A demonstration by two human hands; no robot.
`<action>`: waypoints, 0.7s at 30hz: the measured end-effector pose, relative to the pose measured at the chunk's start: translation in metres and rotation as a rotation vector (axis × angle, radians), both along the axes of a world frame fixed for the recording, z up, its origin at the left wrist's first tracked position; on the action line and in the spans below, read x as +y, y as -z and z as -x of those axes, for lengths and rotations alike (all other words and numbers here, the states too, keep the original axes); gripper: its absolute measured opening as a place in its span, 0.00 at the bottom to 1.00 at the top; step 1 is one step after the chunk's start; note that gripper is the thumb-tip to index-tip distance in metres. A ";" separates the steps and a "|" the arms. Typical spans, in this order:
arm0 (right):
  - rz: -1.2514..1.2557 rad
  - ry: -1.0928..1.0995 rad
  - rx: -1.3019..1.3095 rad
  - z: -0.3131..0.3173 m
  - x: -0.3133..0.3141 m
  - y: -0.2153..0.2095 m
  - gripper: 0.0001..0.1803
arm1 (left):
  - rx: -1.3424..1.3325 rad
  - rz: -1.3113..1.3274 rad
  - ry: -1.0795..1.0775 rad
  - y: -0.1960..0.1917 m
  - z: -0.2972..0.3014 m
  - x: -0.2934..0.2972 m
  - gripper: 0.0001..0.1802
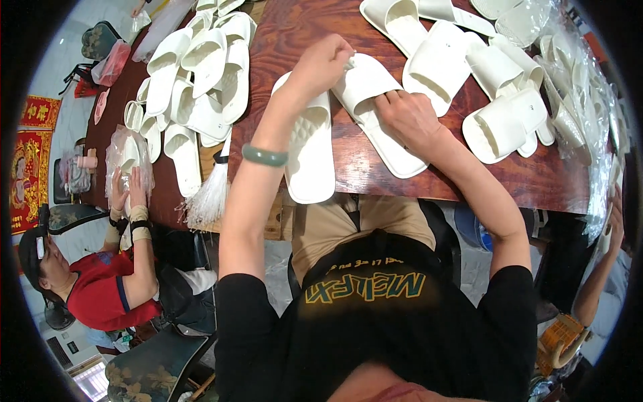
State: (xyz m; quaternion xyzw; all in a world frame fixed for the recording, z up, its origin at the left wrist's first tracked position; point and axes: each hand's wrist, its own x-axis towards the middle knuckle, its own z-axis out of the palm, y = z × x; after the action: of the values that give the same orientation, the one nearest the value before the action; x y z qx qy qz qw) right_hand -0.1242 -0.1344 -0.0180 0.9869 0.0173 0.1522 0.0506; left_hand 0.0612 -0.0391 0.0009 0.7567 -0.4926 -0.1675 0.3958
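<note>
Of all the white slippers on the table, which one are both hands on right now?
The slipper lying diagonally at the table's near edge: left hand grips its toe end, right hand presses its strap. The others lie untouched.

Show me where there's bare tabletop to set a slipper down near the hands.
Bare wood lies above the left hand, between the left slipper pile and the top slippers. A second strip runs along the near table edge, right of the right hand, below the right-side slippers. The left pile and the far right bagged slippers are crowded.
</note>
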 end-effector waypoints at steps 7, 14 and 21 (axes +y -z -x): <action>-0.059 -0.137 -0.280 0.008 -0.004 0.010 0.11 | 0.254 0.270 0.076 -0.010 0.018 0.025 0.07; -0.108 -0.198 -0.437 0.008 -0.002 0.004 0.16 | 0.133 0.113 0.250 -0.018 0.028 0.039 0.06; -0.074 -0.135 -0.467 0.007 -0.007 -0.002 0.18 | 0.174 0.063 0.353 -0.011 0.028 0.039 0.08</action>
State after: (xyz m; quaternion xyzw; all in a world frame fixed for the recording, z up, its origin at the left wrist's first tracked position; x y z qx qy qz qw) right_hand -0.1307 -0.1410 -0.0161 0.9228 0.0653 0.3797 0.0066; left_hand 0.0330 -0.0005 0.0118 0.6284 -0.5867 -0.2837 0.4248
